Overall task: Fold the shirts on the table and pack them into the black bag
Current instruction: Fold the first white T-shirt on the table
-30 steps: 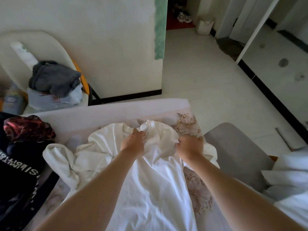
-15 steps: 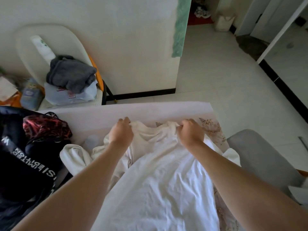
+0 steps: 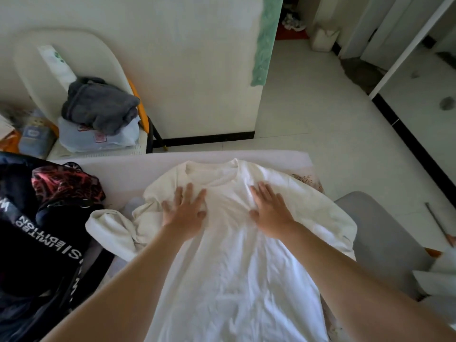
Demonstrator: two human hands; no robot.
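Item: white shirt (image 3: 234, 280), spread lengthwise on the table (image 3: 118, 176), collar at the far edge, the sleeve on the left bunched. I log it as laid out but not yet folded; folding and packing remain.

Left hand (image 3: 185, 211), right hand (image 3: 269, 211): both flat, fingers spread, pressing the chest, apart on either side of centre.

Container: black bag (image 3: 37, 243), at the table's left, showing a red-patterned cloth (image 3: 64, 183) at its mouth, possibly a packed shirt; I cannot tell.
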